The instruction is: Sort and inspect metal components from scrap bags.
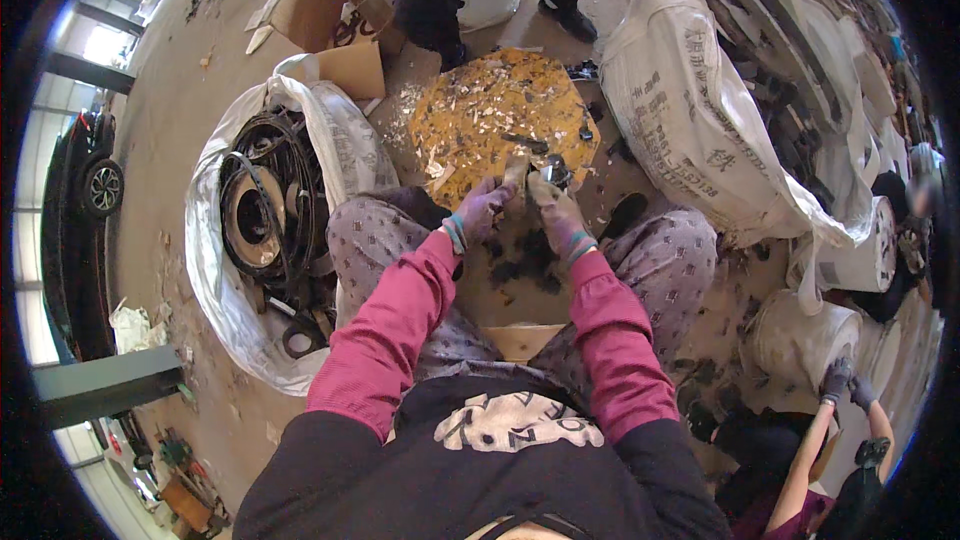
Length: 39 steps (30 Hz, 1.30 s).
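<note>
My left hand (487, 206), in a purple and tan glove, is closed just above the near edge of a yellow board (447, 90). What its fingers hold, if anything, is hidden. Close beside it, my gloved right hand (558, 215) is closed on a small dark part with a round shiny face (555, 172). The part's exact kind cannot be made out. A flat black piece (526, 144) lies just beyond the fingertips. Pale chips and dark scraps are strewn over the board.
On the left stands an open white sack (355, 130) of black hoses and rings. A large white sack (665, 105) of long dark parts bulges at the right. An open cardboard box (345, 65) and another person's legs (430, 0) are beyond. A co-worker's gloved hands (838, 380) touch a white bucket-like container (800, 335).
</note>
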Tool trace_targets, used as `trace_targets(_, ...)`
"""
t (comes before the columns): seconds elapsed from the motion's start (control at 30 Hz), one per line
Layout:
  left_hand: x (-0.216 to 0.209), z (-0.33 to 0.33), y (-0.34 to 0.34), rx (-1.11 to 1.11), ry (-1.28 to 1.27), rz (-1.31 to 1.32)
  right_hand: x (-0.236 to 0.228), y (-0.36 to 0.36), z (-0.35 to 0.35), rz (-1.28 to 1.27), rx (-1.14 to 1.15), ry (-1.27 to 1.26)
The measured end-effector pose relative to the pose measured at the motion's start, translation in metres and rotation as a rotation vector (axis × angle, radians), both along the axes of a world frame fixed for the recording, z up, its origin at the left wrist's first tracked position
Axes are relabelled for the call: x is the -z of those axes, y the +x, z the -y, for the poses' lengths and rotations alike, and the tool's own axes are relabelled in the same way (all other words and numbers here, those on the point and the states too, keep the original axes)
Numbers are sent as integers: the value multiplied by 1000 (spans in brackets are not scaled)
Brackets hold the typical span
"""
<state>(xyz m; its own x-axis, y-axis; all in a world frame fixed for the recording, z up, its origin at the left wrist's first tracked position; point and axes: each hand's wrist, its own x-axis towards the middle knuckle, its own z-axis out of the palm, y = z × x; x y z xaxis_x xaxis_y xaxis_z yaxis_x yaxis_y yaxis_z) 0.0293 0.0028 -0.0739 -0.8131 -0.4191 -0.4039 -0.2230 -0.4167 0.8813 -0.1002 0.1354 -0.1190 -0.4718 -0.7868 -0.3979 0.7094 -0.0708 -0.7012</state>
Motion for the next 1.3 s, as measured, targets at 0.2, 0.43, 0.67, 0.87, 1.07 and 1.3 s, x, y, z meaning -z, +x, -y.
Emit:
trace_targets(0.2, 3, 6, 2, 4, 44, -46, -56, 5, 6, -145, 329, 125)
trace_targets(0.43, 5, 26, 19, -185, 301, -13, -112, -25, -18, -573, 442, 407)
trace_targets(0.67, -6, 28, 28, -218, 525, -260, -91, 34, -64, -1252, -562, 866)
trace_targets(0.87, -15, 25, 25, -128, 370, -77, -59, 22, -63, -1076, -106, 533)
trace_targets(1.07, -3, 15, 22, 114, 132, -193, -69, 27, -53, -753, -120, 405)
trace_targets(1.3, -38, -6, 17, 185, 7, -152, -98, 33, -46, -661, -14, 350)
